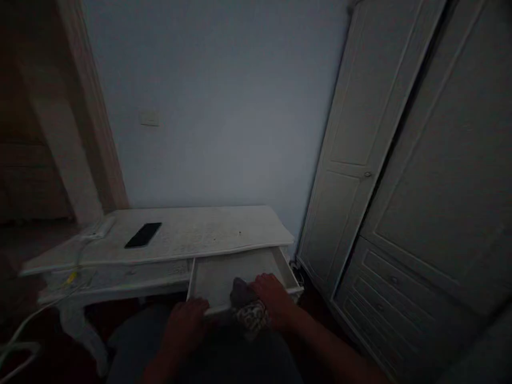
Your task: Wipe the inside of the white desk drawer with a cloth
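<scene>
A white drawer (230,269) is pulled out from the right half of a white table (204,226). My left hand (186,322) is closed over the left end of the drawer's front edge. In my right hand (274,298) is a grey cloth (250,314) with a dark-and-light pattern, bunched over the top of the drawer front toward the right. Part of the cloth hangs down outside the drawer, and some of it is hidden under my fingers. The picture is dim, so finger detail is hard to see.
A black phone (143,235) lies on the tabletop's left part. A pale cable (24,325) hangs at the left, near an open slot (132,272) under the tabletop. A tall white wardrobe (344,160) stands close on the right. The wall has a switch plate (149,118).
</scene>
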Tool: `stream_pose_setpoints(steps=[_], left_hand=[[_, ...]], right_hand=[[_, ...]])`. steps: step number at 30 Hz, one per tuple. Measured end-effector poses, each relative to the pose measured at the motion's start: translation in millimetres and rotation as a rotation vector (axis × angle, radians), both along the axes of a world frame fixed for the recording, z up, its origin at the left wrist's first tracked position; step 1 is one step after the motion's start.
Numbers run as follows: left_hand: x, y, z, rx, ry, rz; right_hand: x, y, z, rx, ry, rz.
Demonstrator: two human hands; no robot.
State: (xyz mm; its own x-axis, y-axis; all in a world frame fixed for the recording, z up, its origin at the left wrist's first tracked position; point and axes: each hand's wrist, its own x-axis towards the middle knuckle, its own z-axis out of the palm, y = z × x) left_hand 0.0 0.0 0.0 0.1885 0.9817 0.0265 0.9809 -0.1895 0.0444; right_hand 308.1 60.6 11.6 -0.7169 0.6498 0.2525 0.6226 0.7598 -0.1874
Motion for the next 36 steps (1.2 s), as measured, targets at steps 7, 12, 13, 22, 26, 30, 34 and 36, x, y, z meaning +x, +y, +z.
stream_pose_setpoints(steps=[7, 12, 13, 22, 26, 30, 34, 36], left_hand=[[-0.5, -3.4, -1.5, 0.025, 0.007, -0.004], [3.9, -5.7, 9.3, -0.006, 0.036, -0.008], [4.1, -5.7, 10.5, -0.018, 0.038, -0.007], [0.2, -2.6, 6.1, -0.033, 0.025, -0.029], [1.2, -0.9, 1.4, 0.002, 0.033, -0.033], [4.5, -2.7, 5.7, -0.018, 0.040, -0.017], [5.9, -7.3, 16.5, -0.025, 0.049, -0.019], [7.8, -8.1, 23.6, -0.020, 0.055, -0.033]], right_hand=[[36.3, -5.1, 10.1, 0.047, 0.027, -0.192], [-42.1, -15.7, 8.5, 0.045, -0.123, -0.100], [-60.0, -17.3, 6.4, 0.051, -0.122, -0.066], [-91.9, -17.4, 3.5, 0.072, -0.099, 0.017], [-33.4, -10.4, 17.7, 0.027, -0.137, -0.020], [41.8, -3.1, 19.0, -0.023, 0.041, -0.133], [110.7, 9.4, 12.7, -0.053, 0.740, -0.402], [133.8, 19.4, 10.3, -0.070, 1.103, -0.602]])
